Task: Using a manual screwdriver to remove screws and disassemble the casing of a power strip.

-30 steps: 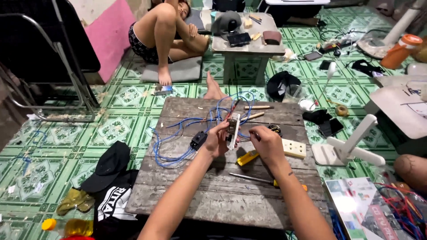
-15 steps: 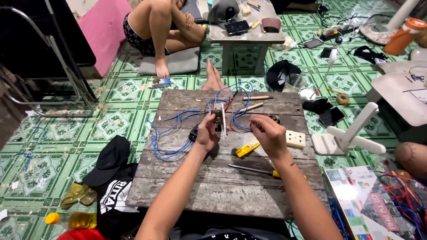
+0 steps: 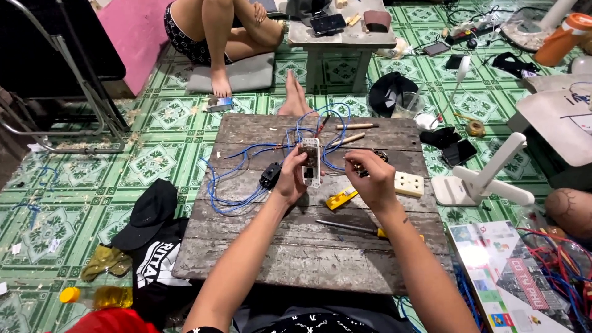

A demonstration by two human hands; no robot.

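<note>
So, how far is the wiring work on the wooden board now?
Blue wires already run into the white socket plate, so some are connected. The left hand holds the plate upright; the right hand pinches a small part I cannot identify. A cream socket, a black part and the screwdriver lie untouched.

Bare forearms, no sleeves, no gloves. Left hand (image 3: 291,179) and right hand (image 3: 373,180) without rings. Small dark mark near right wrist. Black patterned garment (image 3: 314,323) at waist.

Whatever the right hand (image 3: 375,179) pinches is too small to tell.
</note>
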